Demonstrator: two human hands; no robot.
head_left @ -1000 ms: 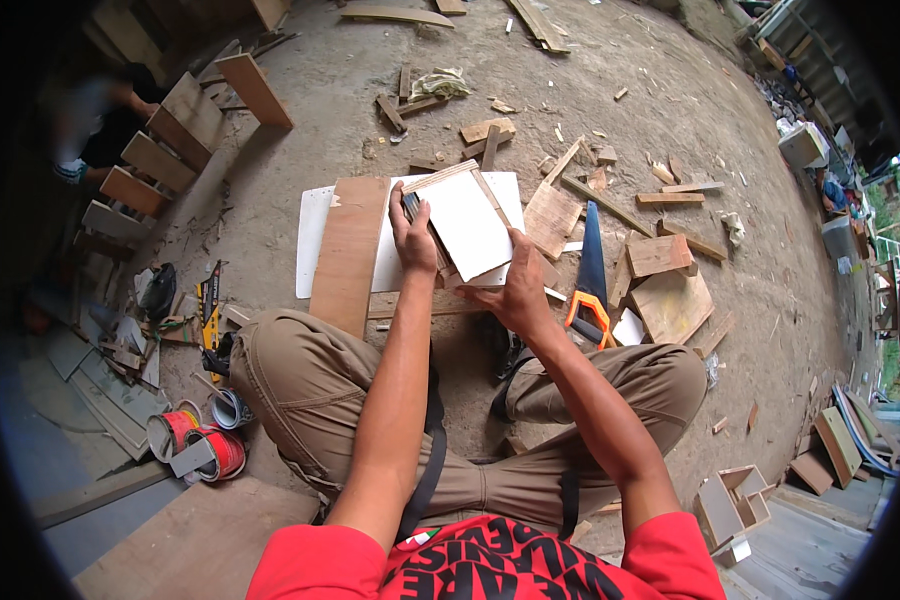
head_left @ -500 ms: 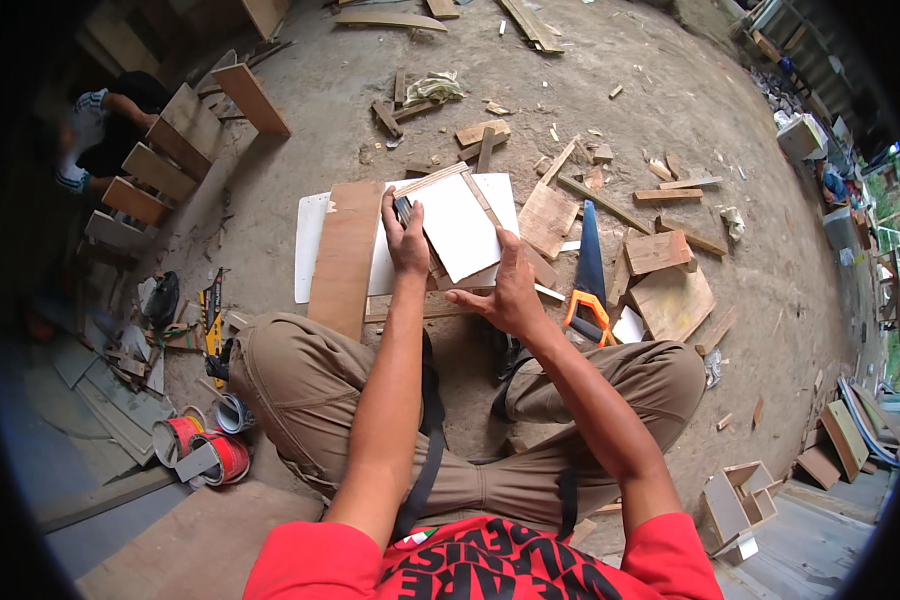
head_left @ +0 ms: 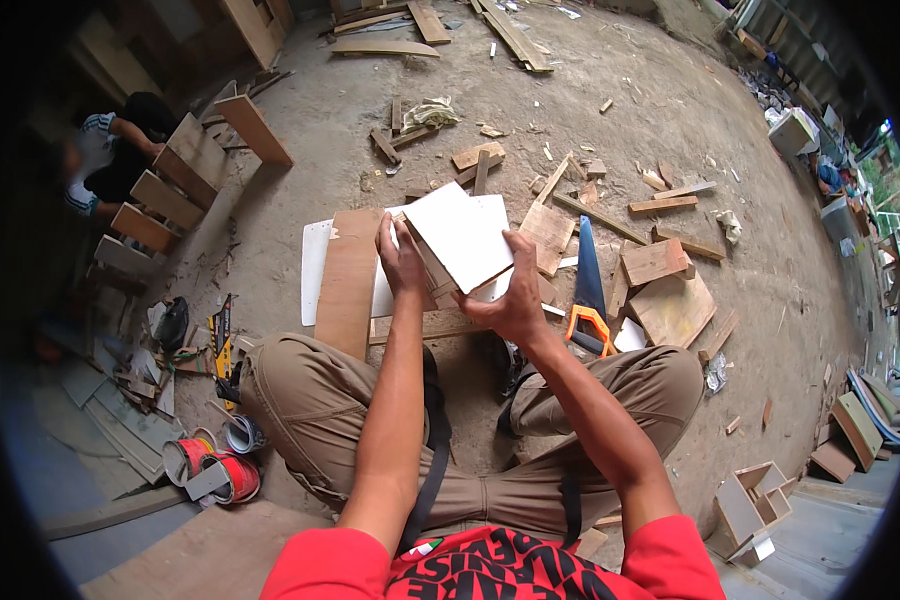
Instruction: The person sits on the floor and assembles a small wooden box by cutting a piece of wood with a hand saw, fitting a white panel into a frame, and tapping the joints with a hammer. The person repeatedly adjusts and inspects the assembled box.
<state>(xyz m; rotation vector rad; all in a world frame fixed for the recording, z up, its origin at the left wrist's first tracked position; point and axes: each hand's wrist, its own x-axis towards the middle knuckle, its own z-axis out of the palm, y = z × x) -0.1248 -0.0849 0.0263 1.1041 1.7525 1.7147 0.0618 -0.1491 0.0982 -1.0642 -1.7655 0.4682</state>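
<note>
Both hands' grip clasps the white panel (head_left: 462,236).

White face on the square board (head_left: 462,238), pale raw wood along its edge. Under it on the floor (head_left: 660,90), a white sheet (head_left: 315,265) and a plain brown plank (head_left: 348,280). The floor is grey-brown dirt, dotted with tan and orange-brown wood scraps (head_left: 655,262). The saw (head_left: 587,290) shows a dark blue blade and a bright orange handle. Khaki trousers (head_left: 315,400), red shirt (head_left: 490,570) with black lettering. At the floor's left edge, red and silver tins (head_left: 210,465). Bottom right, a pale wooden box (head_left: 750,500).
</note>
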